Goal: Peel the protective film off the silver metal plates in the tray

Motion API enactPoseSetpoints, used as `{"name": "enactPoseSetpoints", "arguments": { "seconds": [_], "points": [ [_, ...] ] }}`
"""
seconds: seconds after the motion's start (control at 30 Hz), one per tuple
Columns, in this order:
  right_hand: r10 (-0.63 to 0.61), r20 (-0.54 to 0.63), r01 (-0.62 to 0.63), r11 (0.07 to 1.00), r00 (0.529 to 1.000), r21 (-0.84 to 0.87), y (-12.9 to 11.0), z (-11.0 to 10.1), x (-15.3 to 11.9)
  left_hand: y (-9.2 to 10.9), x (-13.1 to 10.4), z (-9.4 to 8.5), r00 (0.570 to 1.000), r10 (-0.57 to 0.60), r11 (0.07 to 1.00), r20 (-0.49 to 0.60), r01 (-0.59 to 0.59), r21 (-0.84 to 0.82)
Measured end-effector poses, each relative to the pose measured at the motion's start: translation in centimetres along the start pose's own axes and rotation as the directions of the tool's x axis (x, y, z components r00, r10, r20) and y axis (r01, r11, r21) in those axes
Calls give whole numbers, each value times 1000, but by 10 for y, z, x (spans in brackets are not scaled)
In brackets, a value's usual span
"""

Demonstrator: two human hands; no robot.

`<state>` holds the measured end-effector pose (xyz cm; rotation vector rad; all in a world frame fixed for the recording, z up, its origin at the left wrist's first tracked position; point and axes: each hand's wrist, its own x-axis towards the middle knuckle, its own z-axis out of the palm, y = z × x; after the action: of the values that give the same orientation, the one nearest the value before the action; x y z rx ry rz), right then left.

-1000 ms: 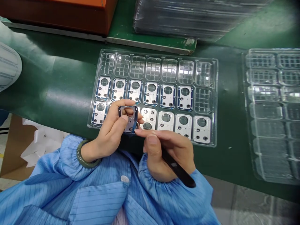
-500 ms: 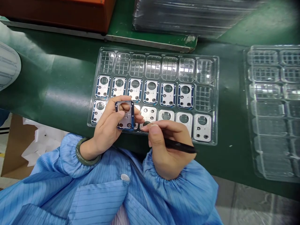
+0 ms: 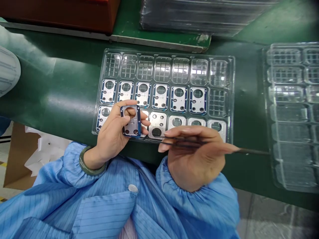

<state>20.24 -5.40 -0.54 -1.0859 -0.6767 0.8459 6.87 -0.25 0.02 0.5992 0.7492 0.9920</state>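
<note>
My left hand (image 3: 112,132) grips a metal plate (image 3: 132,125) with a blue edge, one large round hole and smaller ringed holes. Its thumb lies on the plate's face. In my right hand (image 3: 196,159) is a pair of dark tweezers (image 3: 184,142), partly smeared by motion, with the tips pointing left. Both hands are over the near edge of a clear plastic tray (image 3: 233,73). Blue-edged plates (image 3: 160,99) fill most of its middle row. Silver plates without a blue edge (image 3: 157,119) lie in the near row, partly covered by my hands.
Another clear tray (image 3: 286,142) lies at the right. Behind are a stack of clear trays (image 3: 199,16) and a brown-red box (image 3: 57,15) on a green board (image 3: 159,39). A white round container (image 3: 8,71) stands at the left, above a cardboard box (image 3: 17,152) holding white scraps.
My right hand has moved slightly right and turned, and the tweezers have swung so that their prongs now show. My left hand still holds the plate, tilted a little differently.
</note>
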Motion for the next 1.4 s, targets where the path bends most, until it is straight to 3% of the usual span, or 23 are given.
{"name": "enactPoseSetpoints", "arguments": {
  "seconds": [0.37, 1.4],
  "points": [
    [13, 112, -9, 999, 994, -38, 5, 0, -3, -1, 0, -1, 998, 17, 999, 68, -19, 42],
    [-49, 109, 59, 995, 993, -82, 8, 3, -1, 0, -1, -1, 996, -21, 998, 85, 16, 58]
  ]
}}
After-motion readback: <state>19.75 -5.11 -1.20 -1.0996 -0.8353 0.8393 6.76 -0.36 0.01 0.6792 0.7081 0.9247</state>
